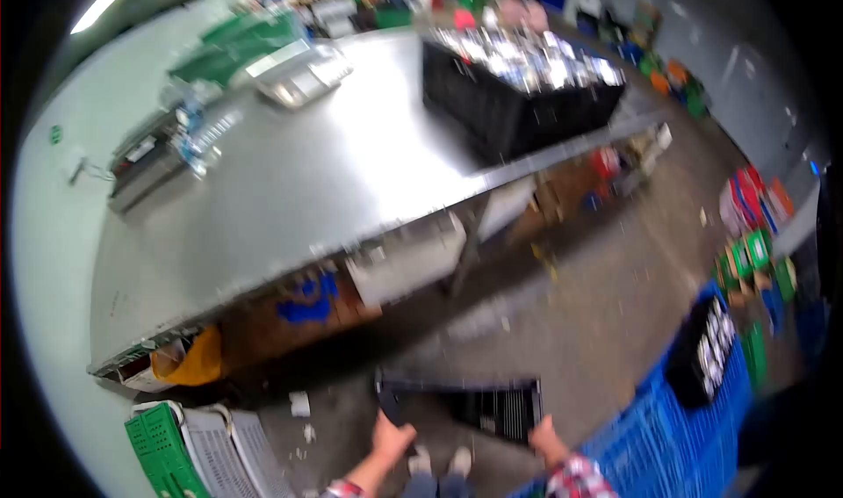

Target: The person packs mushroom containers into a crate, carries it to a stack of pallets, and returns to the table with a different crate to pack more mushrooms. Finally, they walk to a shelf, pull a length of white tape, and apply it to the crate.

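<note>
Between my two hands, low in the view, is a black plastic crate (496,410), seen blurred. My left hand (392,435) is closed on its left end, with the thumb pointing inward. At the opposite end my right hand (548,440) grips the crate's side. The part of the crate's inside that shows is dark, and I cannot make out anything lying in it. It is held above the floor in front of my shoes (458,463), apart from the metal table (290,208).
On the table stand a black crate (500,116) full of shiny packed items, a scale-like device (145,160) and a metal tray (299,76). Blue crates (641,436) at right carry another filled black crate (694,357). Green and grey crates (198,450) stand lower left.
</note>
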The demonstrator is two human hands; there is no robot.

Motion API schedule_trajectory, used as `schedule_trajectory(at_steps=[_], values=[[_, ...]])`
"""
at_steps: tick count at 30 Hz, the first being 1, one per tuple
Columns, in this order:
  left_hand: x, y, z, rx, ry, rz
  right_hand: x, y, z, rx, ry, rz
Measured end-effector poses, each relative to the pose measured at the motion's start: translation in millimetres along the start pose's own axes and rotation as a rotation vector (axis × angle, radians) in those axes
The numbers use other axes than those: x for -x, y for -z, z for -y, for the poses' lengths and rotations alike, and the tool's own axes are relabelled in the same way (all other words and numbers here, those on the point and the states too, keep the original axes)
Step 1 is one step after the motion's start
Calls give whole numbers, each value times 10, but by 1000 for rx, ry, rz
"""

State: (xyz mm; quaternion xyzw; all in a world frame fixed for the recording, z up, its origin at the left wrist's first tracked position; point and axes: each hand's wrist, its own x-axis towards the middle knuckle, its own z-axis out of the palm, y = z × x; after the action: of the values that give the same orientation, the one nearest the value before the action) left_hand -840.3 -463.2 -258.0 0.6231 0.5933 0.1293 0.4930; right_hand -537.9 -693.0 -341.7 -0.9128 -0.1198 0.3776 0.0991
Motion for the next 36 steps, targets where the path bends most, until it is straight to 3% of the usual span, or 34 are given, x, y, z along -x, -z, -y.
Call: schedule_trajectory(at_steps=[1,2,3,5,7,9,13,15,20,27,32,35,36], values=[[94,239,-126,-196,118,29,-507,-378,-608,61,123,-67],[165,423,-108,-322,101,-13,171,93,69,42,45,-147],[186,596,-110,-493,115,37,267,201,231,21,-149,-58],[87,645,270,-414,253,229,290,184,393,108,-113,-78],[107,583,676,-496,292,33,617,340,959,246,-204,45],[-35,727,815,-419,300,-3,587,-56,966,264,-163,2],[-528,999,604,-473,300,17,846,-252,1234,260,-51,32],[-599,1052,516,-561,400,85,887,-218,1327,284,-94,52],[-566,1029,557,-624,428,105,923,-135,1424,399,-128,152],[-407,947,704,-577,420,83,797,22,1373,490,-105,208],[-362,890,838,-247,295,-5,775,-59,1310,465,-83,182],[-277,698,829,-2,425,114,809,-55,1346,453,-98,150],[-163,578,849,12,381,90,816,-55,1320,430,-118,141]])
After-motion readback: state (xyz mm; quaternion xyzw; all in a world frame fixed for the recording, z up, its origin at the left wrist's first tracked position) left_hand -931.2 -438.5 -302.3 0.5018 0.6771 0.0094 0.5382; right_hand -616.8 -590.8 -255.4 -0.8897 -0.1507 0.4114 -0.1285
